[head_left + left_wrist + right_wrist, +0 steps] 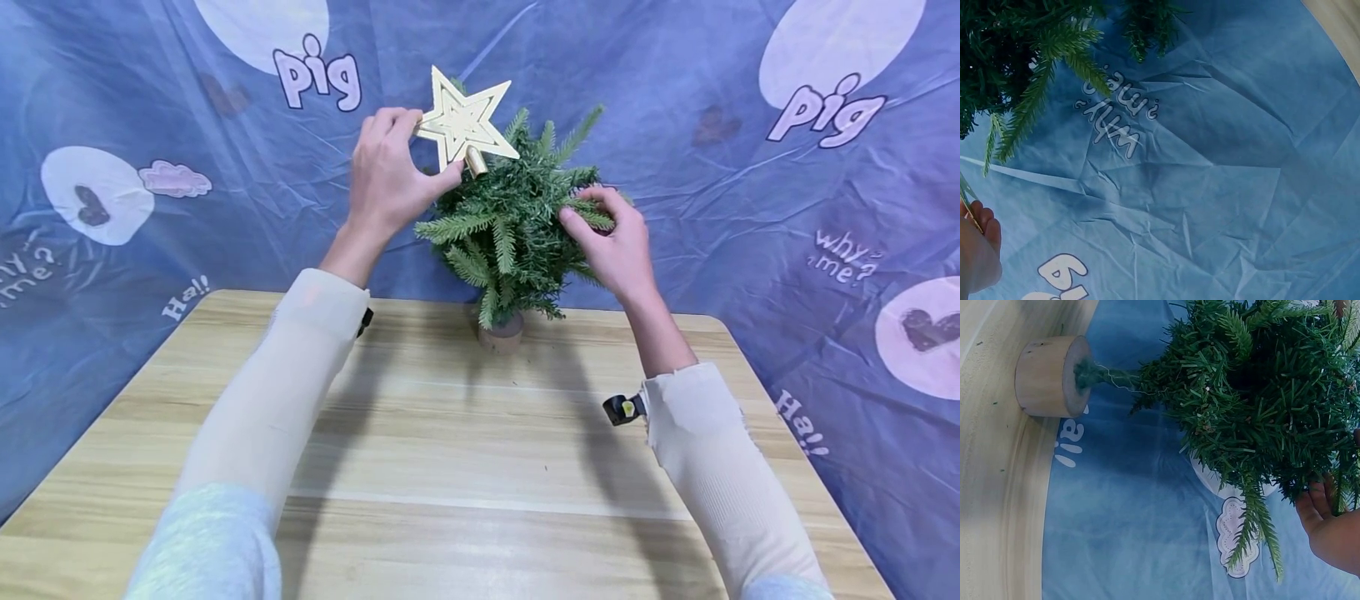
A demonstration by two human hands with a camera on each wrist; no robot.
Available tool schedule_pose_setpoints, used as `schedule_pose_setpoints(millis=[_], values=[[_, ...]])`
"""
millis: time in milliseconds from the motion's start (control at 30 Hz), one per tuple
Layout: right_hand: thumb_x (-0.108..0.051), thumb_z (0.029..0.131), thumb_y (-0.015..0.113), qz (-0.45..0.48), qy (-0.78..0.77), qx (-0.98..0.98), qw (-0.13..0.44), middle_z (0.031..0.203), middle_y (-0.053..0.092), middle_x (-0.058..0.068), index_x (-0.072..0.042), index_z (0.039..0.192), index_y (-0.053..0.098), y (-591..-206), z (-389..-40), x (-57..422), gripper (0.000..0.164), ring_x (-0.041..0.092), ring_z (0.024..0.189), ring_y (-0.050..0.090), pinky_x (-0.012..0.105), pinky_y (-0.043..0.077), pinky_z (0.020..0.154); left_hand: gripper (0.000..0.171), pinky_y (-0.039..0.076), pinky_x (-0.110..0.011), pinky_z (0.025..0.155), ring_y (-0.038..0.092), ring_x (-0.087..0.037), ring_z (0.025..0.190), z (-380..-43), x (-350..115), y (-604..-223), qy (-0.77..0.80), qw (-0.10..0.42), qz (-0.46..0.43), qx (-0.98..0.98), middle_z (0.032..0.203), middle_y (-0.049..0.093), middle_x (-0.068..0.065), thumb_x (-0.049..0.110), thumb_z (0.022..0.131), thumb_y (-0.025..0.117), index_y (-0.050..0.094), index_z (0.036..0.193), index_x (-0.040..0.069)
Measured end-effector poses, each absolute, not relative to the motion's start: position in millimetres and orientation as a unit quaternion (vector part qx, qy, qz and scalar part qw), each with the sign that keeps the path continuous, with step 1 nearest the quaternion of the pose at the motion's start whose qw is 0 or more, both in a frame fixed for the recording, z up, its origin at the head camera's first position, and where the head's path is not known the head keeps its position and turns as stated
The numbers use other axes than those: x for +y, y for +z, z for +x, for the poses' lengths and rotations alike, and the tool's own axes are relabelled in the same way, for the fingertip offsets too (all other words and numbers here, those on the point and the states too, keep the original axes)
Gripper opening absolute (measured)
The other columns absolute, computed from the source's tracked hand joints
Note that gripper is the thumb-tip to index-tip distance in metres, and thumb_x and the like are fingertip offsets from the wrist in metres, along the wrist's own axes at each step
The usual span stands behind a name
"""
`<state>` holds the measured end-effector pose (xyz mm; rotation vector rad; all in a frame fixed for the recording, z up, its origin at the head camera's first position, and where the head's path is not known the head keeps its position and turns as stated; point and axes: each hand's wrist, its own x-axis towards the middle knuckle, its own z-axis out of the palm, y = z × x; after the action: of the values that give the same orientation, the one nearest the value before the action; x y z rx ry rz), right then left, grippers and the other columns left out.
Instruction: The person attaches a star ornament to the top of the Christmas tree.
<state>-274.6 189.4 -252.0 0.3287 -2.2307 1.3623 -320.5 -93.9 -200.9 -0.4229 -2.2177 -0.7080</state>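
A gold star tree topper [459, 123] with a short hollow stem is pinched between the thumb and fingers of my left hand [390, 171], in front of the treetop. Behind and below it stands a small artificial Christmas tree [525, 217] on a round wooden base [501, 332]. My right hand [618, 237] is at the tree's right side, its thumb and fingers bent about a green branch [592, 212]. In the right wrist view, the fingertips of that hand [1329, 519] reach in among the needles. Only the star's edge shows beside the left hand [979, 250] in the left wrist view.
The tree stands near the back edge of a light wooden table [465, 450]. Close behind hangs a blue printed cloth [675, 100]. Small green bits lie on the tabletop near the base. A black wrist camera [624, 408] sticks out from the right sleeve.
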Motion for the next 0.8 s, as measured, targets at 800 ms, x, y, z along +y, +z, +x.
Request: schedule_pose_setpoints(millis=[800], values=[[-0.031, 0.094, 0.07, 0.115, 0.489, -0.825, 0.259, 0.119, 0.061, 0.006, -0.008, 0.12, 0.068, -255, -277, 189, 0.035, 0.016, 0.108, 0.048, 0.031, 0.042, 0.085, 0.073, 0.042, -0.028, 0.1, 0.05, -0.023, 0.121, -335, -78, -178, -0.25, 0.406, -0.16, -0.864, 0.131, 0.059, -0.01, 0.053, 0.084, 0.072, 0.061, 0.136, 0.004]])
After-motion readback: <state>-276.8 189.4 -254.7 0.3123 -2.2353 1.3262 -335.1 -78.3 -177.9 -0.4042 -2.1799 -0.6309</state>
